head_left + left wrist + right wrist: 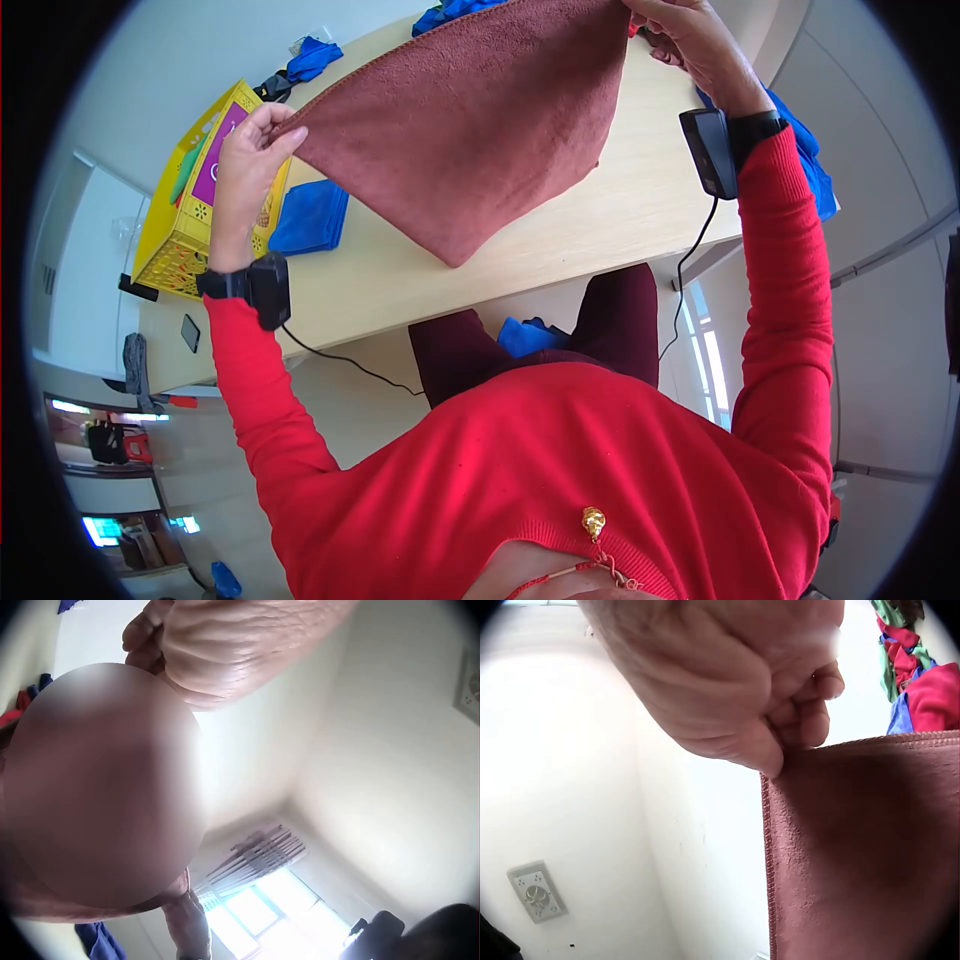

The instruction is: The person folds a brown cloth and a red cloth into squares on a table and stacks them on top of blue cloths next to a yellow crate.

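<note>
Apparently spreading the reddish-brown cloth (460, 130) above the tabletop (380, 270), my left hand (248, 165) and right hand (700, 50) pinch its corners; folding would likely need aligned edges.

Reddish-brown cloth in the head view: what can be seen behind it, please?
Behind the reddish-brown cloth is the pale table; blue fabric peeks out past the cloth's upper edge. Whatever may lie on the covered part of the table cannot be seen.
</note>
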`<state>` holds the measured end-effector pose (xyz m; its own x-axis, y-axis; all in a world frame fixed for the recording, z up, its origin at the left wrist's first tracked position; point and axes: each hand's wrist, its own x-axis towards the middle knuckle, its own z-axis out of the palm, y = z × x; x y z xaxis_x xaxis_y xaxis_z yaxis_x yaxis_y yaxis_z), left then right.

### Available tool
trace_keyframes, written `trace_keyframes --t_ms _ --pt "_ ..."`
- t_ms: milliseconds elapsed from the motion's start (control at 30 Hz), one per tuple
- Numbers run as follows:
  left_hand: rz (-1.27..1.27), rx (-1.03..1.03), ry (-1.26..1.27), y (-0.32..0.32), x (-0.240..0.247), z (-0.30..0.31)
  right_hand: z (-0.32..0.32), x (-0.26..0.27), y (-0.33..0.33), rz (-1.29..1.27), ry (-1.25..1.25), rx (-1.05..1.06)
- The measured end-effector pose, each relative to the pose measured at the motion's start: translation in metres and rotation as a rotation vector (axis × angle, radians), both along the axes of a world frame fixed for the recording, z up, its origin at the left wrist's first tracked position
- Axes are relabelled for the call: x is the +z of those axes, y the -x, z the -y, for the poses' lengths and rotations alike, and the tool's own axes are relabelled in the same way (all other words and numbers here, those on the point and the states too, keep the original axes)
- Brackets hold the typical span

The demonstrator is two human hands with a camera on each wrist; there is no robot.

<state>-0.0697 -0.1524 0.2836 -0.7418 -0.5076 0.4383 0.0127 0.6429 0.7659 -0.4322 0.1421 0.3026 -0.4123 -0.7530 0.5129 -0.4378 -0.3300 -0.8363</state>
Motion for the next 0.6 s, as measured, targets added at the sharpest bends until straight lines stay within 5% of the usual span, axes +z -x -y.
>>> trace_keyframes --t_ms 133,267,400,533,600 --pt "0.02 -0.033 0.112 0.036 -0.001 0.048 0.012 0.001 0.012 -0.019 -0.148 -0.084" --pt "0.282 0.158 0.109 0.082 0.003 0.067 0.027 -0.021 0.04 0.015 -0.118 -0.16" --pt "0.155 0.107 0.061 0.138 0.005 0.074 0.025 -0.022 0.06 0.013 -0.163 -0.387" --pt "-0.017 -0.014 0.065 0.164 0.01 0.08 -0.009 0.034 -0.028 0.245 -0.156 -0.494" --pt "-0.149 -0.099 0.046 0.169 0.006 0.085 -0.01 0.025 -0.01 0.182 -0.088 -0.402"
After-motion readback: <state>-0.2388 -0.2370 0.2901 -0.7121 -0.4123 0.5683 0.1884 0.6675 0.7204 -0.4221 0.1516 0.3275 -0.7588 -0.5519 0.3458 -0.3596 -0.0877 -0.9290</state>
